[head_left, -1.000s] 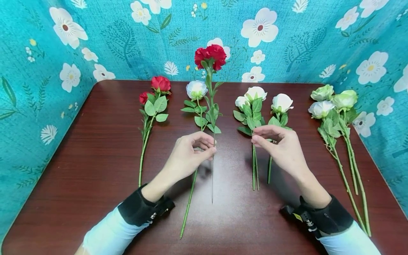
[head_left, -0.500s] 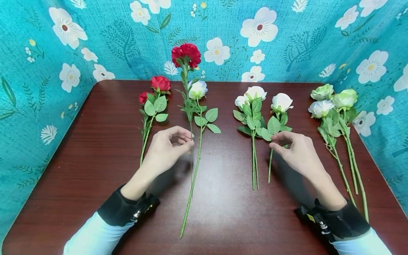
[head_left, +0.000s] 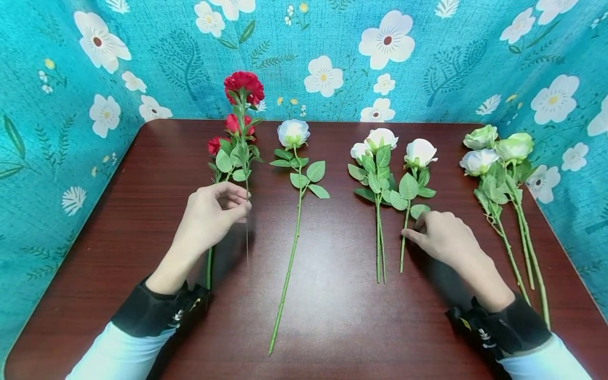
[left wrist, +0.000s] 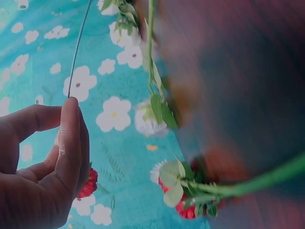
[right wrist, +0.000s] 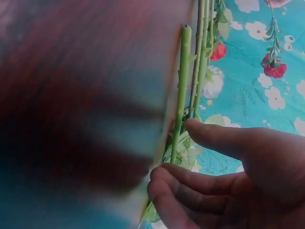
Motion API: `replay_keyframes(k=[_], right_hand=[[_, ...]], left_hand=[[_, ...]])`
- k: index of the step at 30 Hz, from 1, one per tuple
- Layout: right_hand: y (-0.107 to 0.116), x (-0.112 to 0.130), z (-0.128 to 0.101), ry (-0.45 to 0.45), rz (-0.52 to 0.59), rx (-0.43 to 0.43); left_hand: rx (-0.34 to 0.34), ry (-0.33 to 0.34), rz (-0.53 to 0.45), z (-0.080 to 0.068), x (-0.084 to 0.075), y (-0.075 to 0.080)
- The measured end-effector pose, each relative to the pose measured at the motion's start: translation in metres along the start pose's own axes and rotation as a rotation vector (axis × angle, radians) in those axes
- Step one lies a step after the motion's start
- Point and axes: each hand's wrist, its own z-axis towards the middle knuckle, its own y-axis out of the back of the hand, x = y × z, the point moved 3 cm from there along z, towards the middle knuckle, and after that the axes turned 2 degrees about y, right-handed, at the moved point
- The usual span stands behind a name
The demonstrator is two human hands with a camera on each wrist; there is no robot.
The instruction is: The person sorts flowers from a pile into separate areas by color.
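Carried left since a second ago, from above the lone white rose [head_left: 293, 133] to above the red roses [head_left: 215, 145]; meanwhile lowered from the twin white stems [head_left: 377, 158] to rest by the next rose [head_left: 420, 152].

Spread across a dark wood table [head_left: 332, 295], hemmed by teal floral cloth [head_left: 427, 79]: red roses far left, lone white rose beside them, twin white stems past the middle, one more white rose just beside those, a pale green bunch [head_left: 499, 153] far right.

Left hand [head_left: 211, 219]: thumb and forefinger pinched on the carnation's [head_left: 244, 86] bare wire [head_left: 246, 232], held upright above the red roses, bloom against the cloth, wire tip clear of the wood. Confirmed from the wrist: wire [left wrist: 78, 47] rising from between thumb and fingertip.

Right hand [head_left: 446, 240]: down on the table, fingers loosely curled, tips at the white rose's stem [right wrist: 181, 86] and lowest leaf, nothing clasped as far as the wrist view shows.

Likely trouble: so thin a wire twisting or slipping in a two-finger pinch, top-heavy bloom tipping over; leaves snagging the red roses right beneath and dragging them askew.

Carnation itself: frilled deep-red head, a few narrow leaves high on a green upper stem, then plain dark wire below, far thinner than any rose stem.
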Motion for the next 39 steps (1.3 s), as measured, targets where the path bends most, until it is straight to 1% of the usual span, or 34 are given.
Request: replay_keyframes(k=[6, 9, 13, 17, 20, 23, 31, 35, 39], right_hand=[[-0.001, 0.004, 0.004, 0.007, -0.046, 0.058], [-0.002, 0.005, 0.006, 0.000, -0.057, 0.072], [-0.003, 0.005, 0.011, -0.001, -0.054, 0.087], [-0.004, 0.005, 0.016, 0.015, -0.020, 0.123], [-0.004, 0.003, 0.017, 0.018, 0.038, 0.159], [-0.002, -0.001, 0.015, 0.015, 0.078, 0.177], [0.012, -0.005, 0.013, -0.025, 0.165, 0.109], [0.018, 0.000, 0.012, -0.027, 0.184, 0.049], [0.020, 0.012, 0.013, -0.004, 0.246, 0.014]], left_hand=[[-0.019, 0.037, 0.069, 0.000, 0.007, 0.016], [-0.017, 0.062, 0.106, 0.001, 0.013, 0.024], [0.002, 0.102, 0.137, 0.004, 0.023, 0.031], [0.022, 0.138, 0.157, 0.007, 0.034, 0.035], [0.025, 0.143, 0.186, 0.009, 0.040, 0.037], [0.027, 0.146, 0.216, 0.010, 0.044, 0.039], [0.050, 0.188, 0.257, 0.013, 0.050, 0.037], [0.059, 0.191, 0.279, 0.014, 0.052, 0.035], [0.079, 0.195, 0.291, 0.015, 0.055, 0.032]])
